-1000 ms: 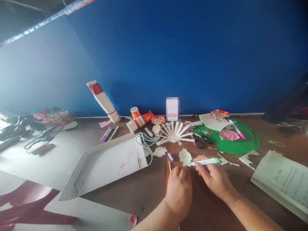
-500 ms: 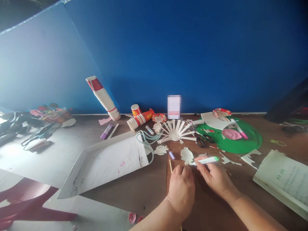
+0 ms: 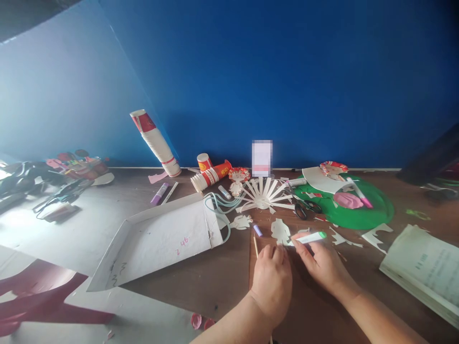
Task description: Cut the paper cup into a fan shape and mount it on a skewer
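Note:
A white paper doll cutout lies on the brown table, its lower end at my left fingertips. My left hand is closed, pressing on that lower end; the exact grip is hidden under the knuckles. A thin wooden stick shows above this hand and again below it; whether it is held I cannot tell. My right hand is closed around a white marker with a green end, its tip side close to the cutout. Just beyond lies a small purple cap. Another paper doll cutout rests to the left.
At left lies a shallow white box lid. Farther back are stacked paper cups, a cup cut into strips and black scissors. On the right are a green round sheet, paper scraps and an open book.
The whole view has shifted slightly. Both hands keep nearly the same place and grip; the marker stays beside the cutout.

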The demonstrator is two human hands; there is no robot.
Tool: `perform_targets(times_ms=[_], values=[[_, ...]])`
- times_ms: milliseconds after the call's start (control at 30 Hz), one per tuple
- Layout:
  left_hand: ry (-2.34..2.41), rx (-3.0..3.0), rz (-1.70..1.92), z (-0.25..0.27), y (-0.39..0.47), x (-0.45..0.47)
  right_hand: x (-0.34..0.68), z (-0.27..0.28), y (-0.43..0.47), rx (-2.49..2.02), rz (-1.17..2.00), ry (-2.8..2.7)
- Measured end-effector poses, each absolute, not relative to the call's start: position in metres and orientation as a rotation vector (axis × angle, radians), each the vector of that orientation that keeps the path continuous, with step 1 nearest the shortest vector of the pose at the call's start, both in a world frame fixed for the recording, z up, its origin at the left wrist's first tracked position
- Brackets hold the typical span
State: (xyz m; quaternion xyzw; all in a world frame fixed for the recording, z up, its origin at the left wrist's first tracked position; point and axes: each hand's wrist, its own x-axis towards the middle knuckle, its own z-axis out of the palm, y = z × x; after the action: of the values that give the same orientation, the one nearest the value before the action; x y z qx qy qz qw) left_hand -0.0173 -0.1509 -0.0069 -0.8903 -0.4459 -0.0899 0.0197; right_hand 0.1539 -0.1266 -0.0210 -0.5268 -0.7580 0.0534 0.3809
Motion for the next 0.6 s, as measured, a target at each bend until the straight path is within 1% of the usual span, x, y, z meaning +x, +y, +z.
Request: perform_targets(times_ms=[267,433,600], values=[[-1.378,-2.767,-0.325,-0.0070,-0.1513,-0.0176,0.1525,-0.0202,-0.1263,-1.322,0.076,-1.937],[-1.427,-2.798,-0.303,-0.0049,-0.1525,-0.0174,0.1512,-0.0171,-0.1267,-1.338,0.113,-1.926],[-1.570,-2.815,-0.425,-0.0053,-0.1532,-0.0183,0.1516,-0.0185,-0.1265,-1.348,0.142,-1.917]])
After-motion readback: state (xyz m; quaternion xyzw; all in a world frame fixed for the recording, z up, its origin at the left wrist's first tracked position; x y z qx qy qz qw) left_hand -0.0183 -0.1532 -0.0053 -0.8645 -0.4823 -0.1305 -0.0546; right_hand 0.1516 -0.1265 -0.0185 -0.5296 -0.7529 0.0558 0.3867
